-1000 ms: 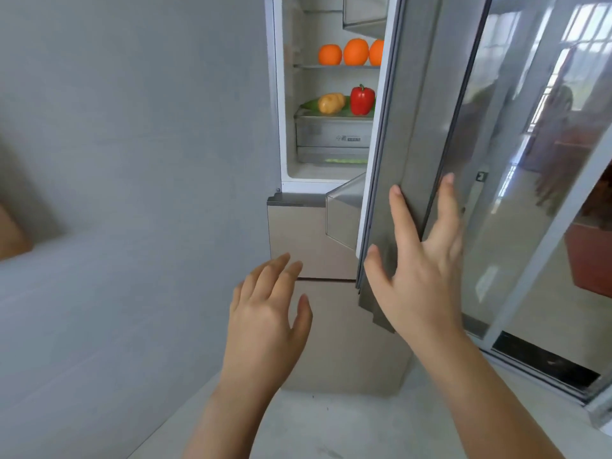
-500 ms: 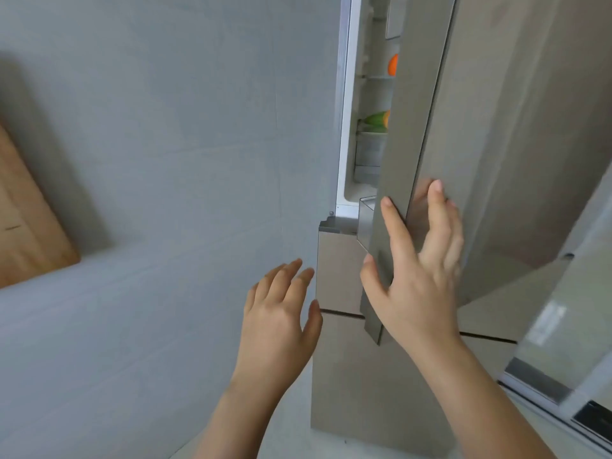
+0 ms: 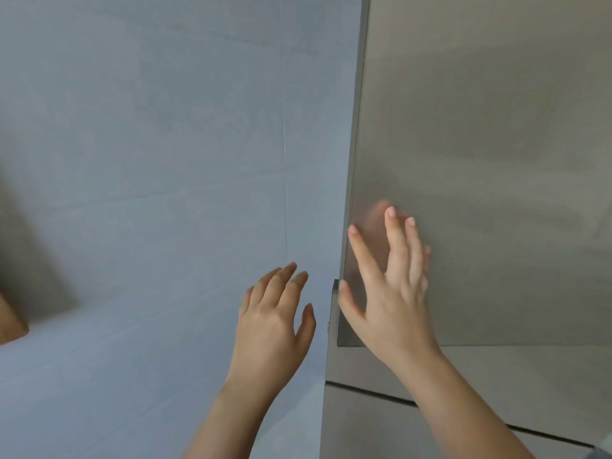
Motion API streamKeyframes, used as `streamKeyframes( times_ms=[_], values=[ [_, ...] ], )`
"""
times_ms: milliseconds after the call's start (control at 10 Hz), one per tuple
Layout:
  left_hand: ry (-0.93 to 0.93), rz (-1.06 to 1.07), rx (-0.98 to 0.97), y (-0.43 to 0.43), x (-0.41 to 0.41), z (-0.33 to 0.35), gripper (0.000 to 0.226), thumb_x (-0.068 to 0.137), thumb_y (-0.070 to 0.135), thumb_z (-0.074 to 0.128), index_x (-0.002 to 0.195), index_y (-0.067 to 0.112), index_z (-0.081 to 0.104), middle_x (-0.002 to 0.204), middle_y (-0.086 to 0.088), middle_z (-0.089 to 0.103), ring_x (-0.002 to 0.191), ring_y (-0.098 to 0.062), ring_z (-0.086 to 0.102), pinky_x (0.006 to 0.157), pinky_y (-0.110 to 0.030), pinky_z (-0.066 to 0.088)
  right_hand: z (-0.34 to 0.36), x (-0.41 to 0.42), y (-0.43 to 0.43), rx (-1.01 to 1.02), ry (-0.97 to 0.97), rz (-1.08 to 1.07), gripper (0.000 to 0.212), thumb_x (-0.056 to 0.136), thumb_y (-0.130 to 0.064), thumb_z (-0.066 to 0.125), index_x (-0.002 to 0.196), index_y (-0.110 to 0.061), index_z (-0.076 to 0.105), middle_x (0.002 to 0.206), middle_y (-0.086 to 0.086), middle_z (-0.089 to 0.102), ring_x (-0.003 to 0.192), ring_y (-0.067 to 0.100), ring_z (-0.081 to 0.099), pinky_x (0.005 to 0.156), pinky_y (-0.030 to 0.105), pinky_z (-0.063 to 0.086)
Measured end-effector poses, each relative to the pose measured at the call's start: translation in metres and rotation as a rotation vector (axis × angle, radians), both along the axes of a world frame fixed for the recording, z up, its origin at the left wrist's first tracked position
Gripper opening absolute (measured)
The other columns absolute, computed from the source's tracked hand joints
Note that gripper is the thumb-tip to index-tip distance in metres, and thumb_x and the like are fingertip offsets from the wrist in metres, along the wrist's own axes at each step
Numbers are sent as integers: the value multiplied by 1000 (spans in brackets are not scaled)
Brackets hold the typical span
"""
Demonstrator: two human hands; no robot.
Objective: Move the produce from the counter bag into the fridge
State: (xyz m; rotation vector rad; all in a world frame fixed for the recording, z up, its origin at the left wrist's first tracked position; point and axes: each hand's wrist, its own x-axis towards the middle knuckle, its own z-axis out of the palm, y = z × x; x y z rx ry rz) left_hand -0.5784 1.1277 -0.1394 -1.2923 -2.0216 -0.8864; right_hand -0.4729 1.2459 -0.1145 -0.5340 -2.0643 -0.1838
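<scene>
The grey fridge door (image 3: 480,160) fills the right side of the view and now covers the fridge interior, so no produce shows. My right hand (image 3: 390,286) lies flat with straight, spread fingers against the door's lower left corner. My left hand (image 3: 275,323) hovers to the left of the fridge with relaxed fingers and holds nothing. The counter bag is out of view.
A pale grey tiled wall (image 3: 149,160) stands left of the fridge. Below the door are the fridge's lower drawer fronts (image 3: 364,425). A wooden edge (image 3: 10,323) shows at the far left.
The fridge door swung from open to closed under my right hand, hiding the oranges, pepper and potato inside. My left hand stayed beside the fridge.
</scene>
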Motion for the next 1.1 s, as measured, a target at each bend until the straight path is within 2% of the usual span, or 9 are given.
streamKeyframes(
  times_ms=[100, 300, 400, 500, 700, 800, 1000, 1100],
  values=[
    [15, -13, -21, 15, -12, 5, 41, 82, 28, 43, 113, 8, 61, 120, -9, 62, 108, -28, 57, 90, -38, 45, 4, -18, 22, -17, -48, -68, 63, 79, -36, 46, 139, -17, 39, 151, 17, 15, 137, 40, 11, 103, 62, 17],
    [44, -37, -44, 42, -32, 21, 41, 82, 28, 42, 111, 8, 63, 118, -9, 63, 106, -28, 59, 88, -38, 46, 9, -42, 67, -102, -146, -188, 68, 74, -29, 69, 135, -12, 45, 148, 19, 30, 135, 41, 22, 98, 67, 25],
    [42, -54, -42, 53, -35, 23, 40, 82, 27, 42, 110, 8, 63, 117, -9, 64, 105, -29, 60, 87, -39, 47, 13, -50, 80, -98, -159, -215, 66, 72, -30, 71, 132, -11, 50, 146, 17, 36, 134, 40, 29, 96, 67, 28],
    [43, -58, -62, 62, -36, 21, 40, 81, 28, 42, 110, 9, 63, 116, -9, 64, 104, -28, 60, 85, -39, 48, 11, -55, 83, -84, -132, -224, 64, 74, -32, 69, 131, -10, 51, 144, 19, 38, 133, 41, 31, 95, 65, 31],
    [45, -66, -68, 69, -39, 19, 41, 81, 28, 42, 111, 10, 63, 117, -8, 64, 104, -28, 60, 86, -39, 48, 10, -56, 84, -77, -118, -247, 62, 79, -43, 39, 132, -12, 50, 145, 17, 38, 133, 36, 22, 96, 63, 32],
    [55, -61, -64, 66, -41, 20, 41, 81, 29, 42, 110, 9, 63, 116, -9, 65, 104, -29, 61, 86, -40, 48, 11, -55, 81, -86, -125, -245, 60, 78, -40, 44, 130, -12, 52, 144, 17, 39, 133, 36, 26, 96, 64, 31],
    [47, -24, -51, 42, -49, 22, 40, 81, 27, 42, 109, 9, 64, 115, -8, 65, 104, -28, 61, 86, -38, 47, 18, -61, 63, -97, -63, -191, 57, 70, -23, 74, 121, -3, 57, 137, 24, 44, 128, 46, 37, 94, 68, 29],
    [50, 33, -30, 23, -58, 17, 41, 81, 28, 42, 109, 8, 63, 115, -9, 64, 104, -29, 61, 87, -40, 47, 19, -73, 43, -56, -36, -116, 49, 73, -24, 68, 116, -3, 59, 132, 24, 50, 123, 46, 43, 92, 66, 34]
  ],
)
